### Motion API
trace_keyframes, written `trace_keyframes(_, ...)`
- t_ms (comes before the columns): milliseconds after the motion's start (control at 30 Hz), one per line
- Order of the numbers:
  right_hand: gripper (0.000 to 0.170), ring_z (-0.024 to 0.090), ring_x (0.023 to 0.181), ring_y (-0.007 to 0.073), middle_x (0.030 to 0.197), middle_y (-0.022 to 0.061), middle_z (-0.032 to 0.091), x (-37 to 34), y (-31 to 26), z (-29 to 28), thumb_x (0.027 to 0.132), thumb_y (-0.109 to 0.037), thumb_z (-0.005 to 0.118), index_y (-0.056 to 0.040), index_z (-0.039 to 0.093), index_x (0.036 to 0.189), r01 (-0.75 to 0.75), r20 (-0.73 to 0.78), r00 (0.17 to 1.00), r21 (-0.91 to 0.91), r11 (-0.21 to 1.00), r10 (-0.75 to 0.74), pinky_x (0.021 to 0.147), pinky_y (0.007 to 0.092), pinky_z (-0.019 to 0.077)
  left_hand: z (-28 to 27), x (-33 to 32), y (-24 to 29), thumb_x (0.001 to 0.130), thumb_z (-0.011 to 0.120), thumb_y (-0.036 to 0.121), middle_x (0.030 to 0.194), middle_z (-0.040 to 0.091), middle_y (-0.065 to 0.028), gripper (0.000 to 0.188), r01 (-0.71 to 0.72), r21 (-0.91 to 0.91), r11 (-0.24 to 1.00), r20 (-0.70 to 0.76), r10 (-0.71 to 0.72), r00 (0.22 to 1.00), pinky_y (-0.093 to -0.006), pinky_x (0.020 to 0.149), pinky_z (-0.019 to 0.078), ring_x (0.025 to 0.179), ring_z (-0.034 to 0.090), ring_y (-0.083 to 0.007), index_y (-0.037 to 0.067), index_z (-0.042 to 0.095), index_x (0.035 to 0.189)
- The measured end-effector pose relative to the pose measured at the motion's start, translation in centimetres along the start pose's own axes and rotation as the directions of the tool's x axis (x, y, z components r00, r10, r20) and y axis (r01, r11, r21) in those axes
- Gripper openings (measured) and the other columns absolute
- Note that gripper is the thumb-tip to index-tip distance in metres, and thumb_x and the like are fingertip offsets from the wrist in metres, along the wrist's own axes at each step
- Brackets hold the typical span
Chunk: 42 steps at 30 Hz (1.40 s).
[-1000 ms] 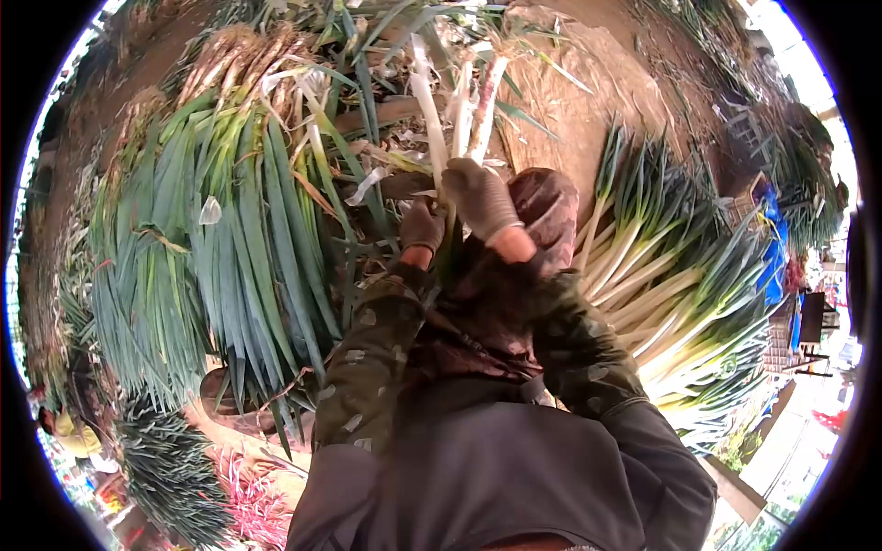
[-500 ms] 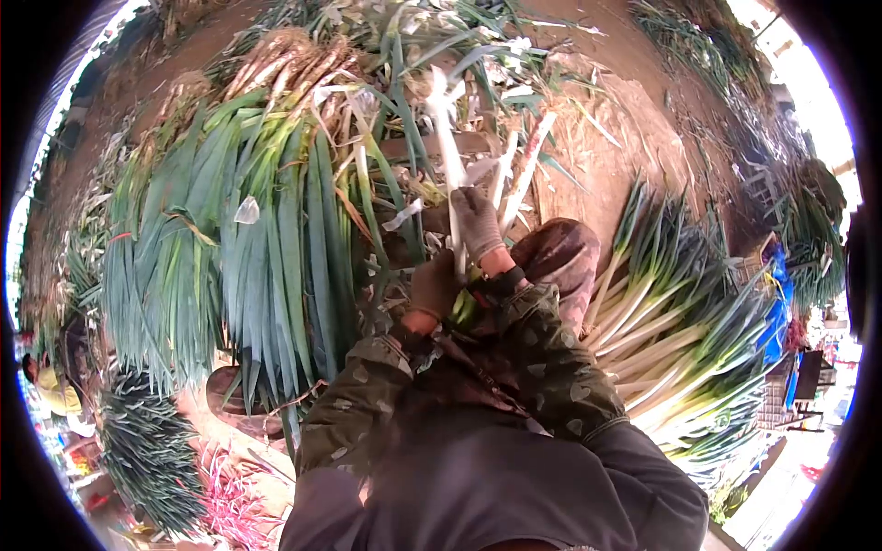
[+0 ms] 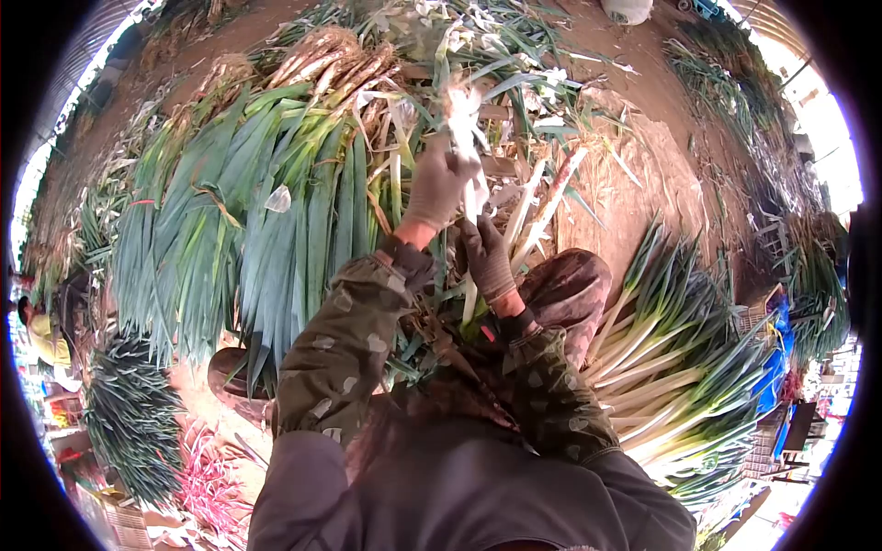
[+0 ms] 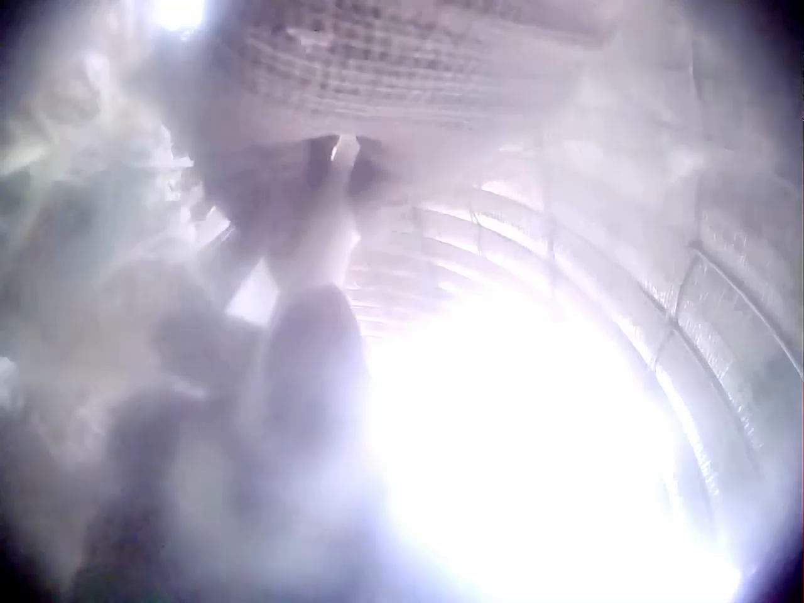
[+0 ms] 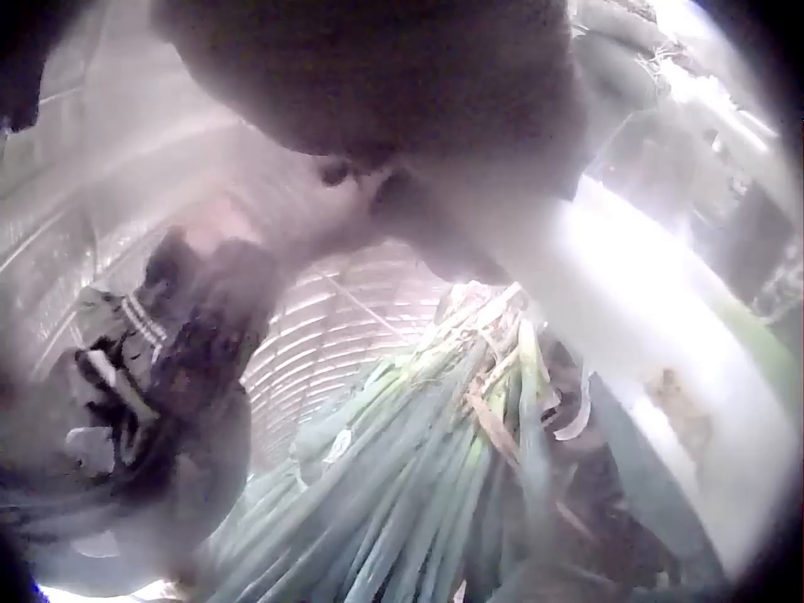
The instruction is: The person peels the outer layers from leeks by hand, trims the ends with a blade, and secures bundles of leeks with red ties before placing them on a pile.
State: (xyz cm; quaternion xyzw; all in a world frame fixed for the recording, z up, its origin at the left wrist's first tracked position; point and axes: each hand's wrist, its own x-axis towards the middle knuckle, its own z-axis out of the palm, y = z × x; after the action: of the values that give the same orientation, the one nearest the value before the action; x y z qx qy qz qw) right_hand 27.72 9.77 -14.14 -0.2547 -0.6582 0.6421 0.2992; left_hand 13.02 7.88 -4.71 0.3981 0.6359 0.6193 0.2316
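A pale leek (image 3: pixel 471 195) stands upright between my two gloved hands, its bright root end at the top. My left hand (image 3: pixel 437 186) grips it by the upper white stem, just below the roots. Lower down, my right hand (image 3: pixel 489 259) holds the same stem, thumb and fingers round it. The right wrist view shows the white stem (image 5: pixel 641 295) large beside the dark glove (image 5: pixel 390 76). In the hazy left wrist view, the stem (image 4: pixel 324 245) runs down from under the glove (image 4: pixel 402 76). Two more trimmed leeks (image 3: pixel 544 204) lie just right of my hands.
A thick bundle of untrimmed leeks (image 3: pixel 248 202) lies to the left, roots away from me. White-stemmed leeks (image 3: pixel 657 358) are piled at the right beside my knee (image 3: pixel 581 285). Scattered leaf scraps (image 3: pixel 496 46) and a brown sheet (image 3: pixel 638 174) cover the ground ahead.
My left hand has gone from the lower stem up to near the root end, while the right hand is now below it. The view has tilted up and shifted left.
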Motion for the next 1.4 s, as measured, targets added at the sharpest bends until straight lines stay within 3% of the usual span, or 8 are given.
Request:
trace_keyframes(200,0.029,0.043,0.054,0.0035,0.069,-0.0052,0.049,-1.5,-2.7,-0.6,0.104,-0.031,0.051,-0.0027,0.058,0.107,-0.114,0.055,0.992,0.084,0.990,0.110,0.045,0.0227,0.0353,-0.2,3.2,0.4,0.091,0.065,0.020,0.096,0.071,-0.0117,0.035,-0.028,-0.393,0.919,-0.047,0.010,0.999,-0.0225,0.059,0.0575,0.075,0.071,-0.0162,-0.002,0.060,0.118)
trace_keyframes(433,0.026,0.048,0.060,0.0043,0.071,-0.0029,0.052,0.4,-4.3,-0.6,0.105,-0.030,0.050,-0.0043,0.056,0.108,-0.018,-0.068,0.997,0.162,0.987,0.029,0.052,0.0212,0.0382,0.4,2.9,0.6,0.094,0.065,0.024,0.075,0.070,-0.0108,0.024,-0.199,0.035,0.979,0.083,0.195,0.977,-0.0327,0.058,0.0507,0.060,0.064,-0.0164,0.000,0.070,0.097)
trace_keyframes(733,0.035,0.044,0.044,0.0074,0.062,-0.0013,0.051,-2.3,-8.0,-1.8,0.105,-0.034,0.049,-0.0021,0.059,0.096,-0.143,0.021,0.990,0.155,0.978,0.141,0.041,0.0240,0.0340,-3.9,6.8,2.1,0.097,0.053,0.009,0.077,0.072,-0.0080,0.015,-0.406,0.770,0.491,0.015,0.623,0.782,-0.0317,0.057,0.0568,0.064,0.071,-0.0182,0.003,0.066,0.102)
trace_keyframes(767,0.035,0.045,0.044,0.0085,0.061,-0.0007,0.050,-3.1,-8.2,-1.8,0.106,-0.033,0.048,-0.0019,0.059,0.094,-0.108,0.030,0.994,0.085,0.990,0.106,0.041,0.0250,0.0338,-5.6,9.8,0.7,0.097,0.056,0.017,0.081,0.073,-0.0125,0.020,-0.004,0.528,0.849,-0.348,0.220,0.911,-0.0361,0.057,0.0544,0.063,0.069,-0.0213,0.004,0.072,0.096)
trace_keyframes(833,0.036,0.044,0.042,0.0085,0.059,-0.0012,0.049,-4.1,-7.7,-1.6,0.106,-0.034,0.047,-0.0025,0.059,0.092,-0.123,0.006,0.992,0.137,0.983,0.123,0.041,0.0251,0.0341,-8.9,12.7,2.6,0.096,0.057,0.014,0.084,0.073,-0.0137,0.021,0.204,0.291,0.935,-0.267,-0.126,0.955,-0.0302,0.050,0.0535,0.057,0.066,-0.0170,0.005,0.071,0.109)
trace_keyframes(967,0.034,0.043,0.040,0.0093,0.059,-0.0015,0.047,-2.2,-5.8,-1.7,0.105,-0.034,0.048,-0.0038,0.058,0.094,-0.210,-0.044,0.973,0.236,0.949,0.226,0.038,0.0252,0.0340,-6.3,7.4,8.7,0.088,0.072,0.030,0.093,0.074,-0.0077,0.062,0.058,0.726,0.685,0.178,-0.269,0.947,-0.0245,0.051,0.0520,0.059,0.061,-0.0082,0.009,0.051,0.142)
trace_keyframes(1100,0.030,0.042,0.045,0.0053,0.061,-0.0045,0.048,-2.0,-6.2,-1.2,0.104,-0.032,0.051,-0.0044,0.061,0.098,-0.296,-0.049,0.949,0.207,0.932,0.312,0.039,0.0235,0.0318,-3.7,3.3,8.2,0.081,0.077,0.039,0.117,0.069,-0.0075,0.073,-0.394,0.722,0.569,0.348,0.193,0.917,-0.0242,0.057,0.0524,0.070,0.065,-0.0127,0.020,0.048,0.145)
trace_keyframes(1400,0.030,0.047,0.065,0.0087,0.073,0.0017,0.055,-3.3,-5.0,-0.1,0.102,-0.025,0.053,0.0032,0.063,0.104,-0.166,0.019,0.986,-0.004,0.986,0.166,0.058,0.0283,0.0413,-2.7,4.8,6.0,0.086,0.067,0.013,0.081,0.065,-0.0121,0.012,-0.554,0.816,-0.165,0.553,-0.057,0.831,-0.0374,0.067,0.0570,0.080,0.069,-0.0278,0.009,0.072,0.097)
